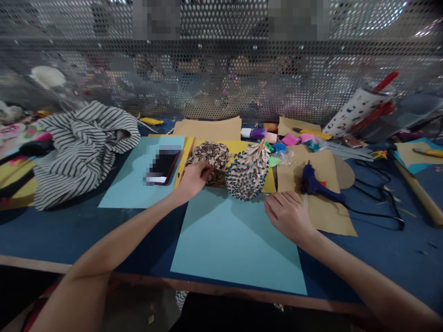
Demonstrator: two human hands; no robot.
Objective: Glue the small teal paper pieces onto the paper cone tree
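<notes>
My left hand [194, 179] reaches forward, its fingers curled on the near edge of a brown patterned paper craft piece [212, 162]. Beside that piece lies a cone-shaped craft [249, 171] of folded paper scales with teal tips. My right hand [288, 213] rests palm down, fingers bent together, on the top right corner of a light blue paper sheet [235, 244], just below the cone. Whether it holds anything is hidden. A blue glue gun [316, 185] lies on brown paper right of my right hand.
A phone [163, 167] lies on another light blue sheet [138, 180]. Striped cloth [83, 150] is heaped at the left. Coloured clay packets [287, 139], brown paper sheets [211, 129] and a patterned tube [356, 113] sit at the back before a perforated metal screen. A black cable [377, 203] trails right.
</notes>
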